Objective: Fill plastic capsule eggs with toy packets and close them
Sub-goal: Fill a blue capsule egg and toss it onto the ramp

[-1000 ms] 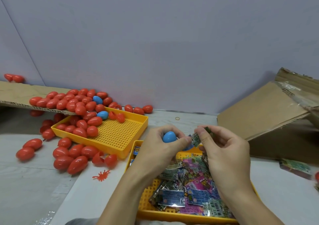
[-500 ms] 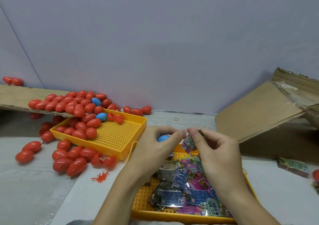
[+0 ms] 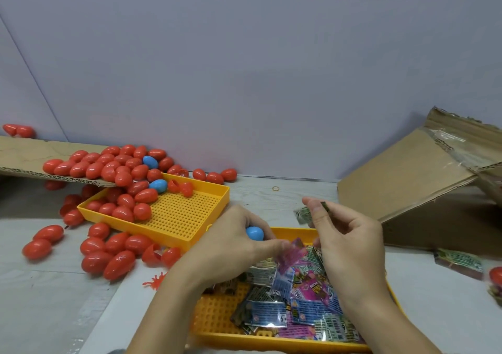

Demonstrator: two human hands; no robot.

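Setting: a small hand-packing station, not a home or shop floor. Evidence: plain grey worktop (image 3: 285, 190) against a bare wall; bulk loose red capsule eggs (image 3: 108, 168) heaped to the left of the hands on a cardboard sheet (image 3: 24, 158) and a yellow perforated tray (image 3: 179, 217). Torn-open cardboard carton (image 3: 407, 179) lies to the right of the hands; a second yellow tray (image 3: 217, 313) of toy packets (image 3: 312, 299) sits directly beneath them.

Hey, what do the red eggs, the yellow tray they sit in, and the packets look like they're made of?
Red eggs: glossy hard plastic, judging by sharp highlights. Yellow tray: moulded plastic, matte, with a perforated grid floor. Packets: likely thin printed foil or film, shiny and crinkled.
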